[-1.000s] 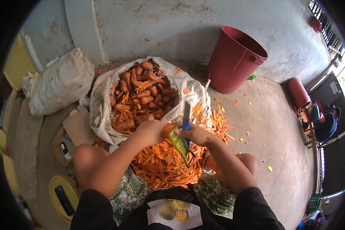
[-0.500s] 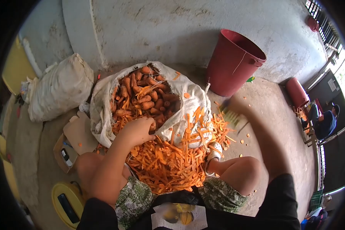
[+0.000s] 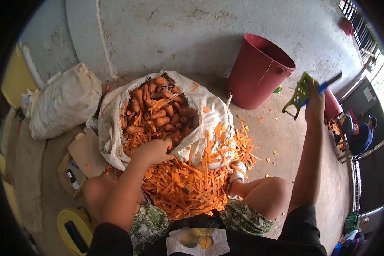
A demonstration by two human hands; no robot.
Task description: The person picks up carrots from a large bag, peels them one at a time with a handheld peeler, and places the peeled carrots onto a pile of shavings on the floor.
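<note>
My left hand is closed at the lower mouth of a white woven sack. Its fingers curl beside the carrots, and what they grip is mostly hidden. Raised to the right of the red bin, my right hand is closed on a green tool with holes, which looks like a peeler. A blue handle with a dark flat blade, like a knife, also sticks out of that fist. Orange carrot peelings lie heaped between my legs and over the sack's front.
A tall red bin stands against the wall. At left are a full white sack, an open cardboard box and a yellow lid with a phone on it. Another person sits at far right.
My right hand has swung up and to the right, away from the peelings, carrying the green tool and the blue-handled blade. My left hand has stayed almost in place.
</note>
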